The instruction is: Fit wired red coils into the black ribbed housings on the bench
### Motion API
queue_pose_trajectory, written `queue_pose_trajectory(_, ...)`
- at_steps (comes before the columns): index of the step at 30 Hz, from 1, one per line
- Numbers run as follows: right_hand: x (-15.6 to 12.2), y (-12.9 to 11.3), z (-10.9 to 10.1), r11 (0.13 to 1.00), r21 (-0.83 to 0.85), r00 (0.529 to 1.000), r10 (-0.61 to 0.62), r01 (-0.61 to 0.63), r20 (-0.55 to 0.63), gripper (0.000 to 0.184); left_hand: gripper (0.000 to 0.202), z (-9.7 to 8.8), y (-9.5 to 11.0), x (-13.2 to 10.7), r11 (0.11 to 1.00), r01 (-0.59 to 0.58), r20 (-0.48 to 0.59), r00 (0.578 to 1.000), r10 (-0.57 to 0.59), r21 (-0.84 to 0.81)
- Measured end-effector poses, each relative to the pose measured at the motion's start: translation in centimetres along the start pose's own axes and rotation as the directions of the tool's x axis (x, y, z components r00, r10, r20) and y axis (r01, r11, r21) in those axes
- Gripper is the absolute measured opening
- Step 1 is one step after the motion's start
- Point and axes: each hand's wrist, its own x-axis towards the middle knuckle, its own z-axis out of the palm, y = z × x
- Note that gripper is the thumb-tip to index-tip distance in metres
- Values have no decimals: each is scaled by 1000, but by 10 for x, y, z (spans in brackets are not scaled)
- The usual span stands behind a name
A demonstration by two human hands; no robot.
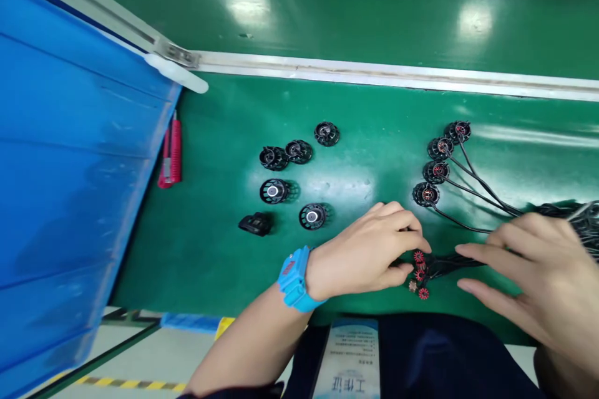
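Note:
My left hand (374, 249), with a blue wristband (294, 280) at the wrist, curls its thumb and index finger at a bunch of small red wound motor stators (420, 275). What sits between those fingertips is dark and partly hidden. One copper-coloured stator (412, 285) lies in the same bunch. Black cables (456, 264) run from it to the right, toward my right hand (538, 274). That hand is open over the cables, thumb and fingers apart. Behind my hands, several black round housings (425, 194) have red or copper wound cores inside and cables attached.
Left of my hands stand several black slotted housings without cables (312, 216) and a small black part (256, 223). A red utility knife (171, 153) lies by the blue bin (79, 156). A cable heap (580, 221) is at right. A white rail (327, 70) crosses the green table (210, 268).

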Motion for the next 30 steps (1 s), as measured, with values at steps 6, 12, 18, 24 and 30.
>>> queue_pose_trajectory(6, 14, -3, 21, 999, -15, 999, -42, 42, 10, 28, 13, 4, -1, 2, 991, 67, -68, 995, -75, -116)
queue_pose_trajectory(12, 20, -5, 23, 998, 65, 996, 15, -9, -91, 35, 15, 1, 6, 6, 707, 94, -178, 937, -301, -701)
queue_pose_trajectory(18, 29, -16, 33, 982, 187, 964, 74, -26, -255, 30, 27, 7, 9, 11, 383, 28, -124, 922, -366, -924)
queue_pose_trajectory(24, 32, -19, 29, 978, 204, 941, 42, 29, -335, 30, 31, 11, 9, 9, 342, 2, -139, 912, -386, -940)
queue_pose_trajectory(30, 30, -18, 27, 965, 257, 930, 53, 46, -364, 24, 40, 13, 10, 10, 287, 30, -94, 907, -410, -957)
